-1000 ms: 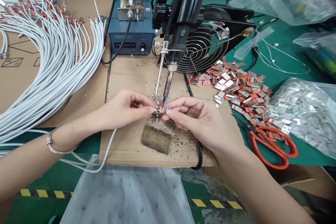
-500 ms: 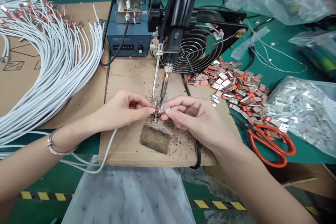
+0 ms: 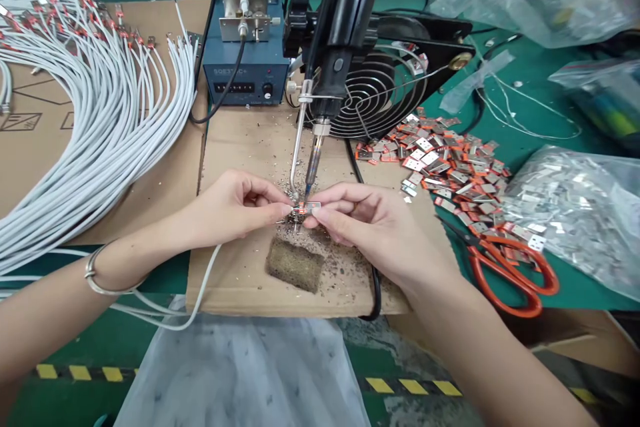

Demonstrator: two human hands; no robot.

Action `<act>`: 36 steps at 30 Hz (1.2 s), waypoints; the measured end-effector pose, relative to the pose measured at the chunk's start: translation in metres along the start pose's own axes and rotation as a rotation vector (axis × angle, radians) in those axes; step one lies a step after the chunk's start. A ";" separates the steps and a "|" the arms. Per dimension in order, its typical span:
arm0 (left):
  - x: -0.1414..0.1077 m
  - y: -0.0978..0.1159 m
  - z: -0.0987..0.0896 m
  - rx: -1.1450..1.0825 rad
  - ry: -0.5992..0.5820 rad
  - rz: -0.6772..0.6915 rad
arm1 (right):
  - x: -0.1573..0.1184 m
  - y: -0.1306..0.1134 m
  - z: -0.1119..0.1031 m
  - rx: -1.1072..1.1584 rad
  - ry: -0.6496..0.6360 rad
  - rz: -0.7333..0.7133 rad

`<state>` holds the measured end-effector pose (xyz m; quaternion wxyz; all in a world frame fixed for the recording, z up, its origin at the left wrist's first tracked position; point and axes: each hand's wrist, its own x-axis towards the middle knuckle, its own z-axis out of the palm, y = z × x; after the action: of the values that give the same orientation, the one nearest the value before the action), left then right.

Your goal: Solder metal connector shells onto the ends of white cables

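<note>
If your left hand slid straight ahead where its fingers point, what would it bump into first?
Probably the small metal connector in the right hand, though the soldering iron tip sits so close that depth is unclear.

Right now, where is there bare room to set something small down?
The cardboard between the blue control box, the left hand and the soldering iron looks mostly bare, apart from specks. A smaller patch lies between the white cable and the sponge. Crowded: the iron's tip, by the right hand, and farther right, the loose connectors, scissors and parts bag.
</note>
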<state>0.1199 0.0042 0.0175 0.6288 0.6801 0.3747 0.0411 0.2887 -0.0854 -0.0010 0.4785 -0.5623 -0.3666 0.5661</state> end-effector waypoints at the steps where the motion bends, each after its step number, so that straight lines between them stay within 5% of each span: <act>1: 0.000 0.000 0.000 0.006 -0.002 -0.003 | 0.000 0.000 0.000 -0.012 -0.001 0.002; 36: 0.000 0.001 0.000 0.004 -0.004 -0.021 | -0.001 -0.001 0.000 -0.004 -0.006 0.017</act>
<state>0.1199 0.0044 0.0181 0.6288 0.6774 0.3805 0.0324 0.2891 -0.0860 0.0000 0.4716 -0.5646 -0.3644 0.5710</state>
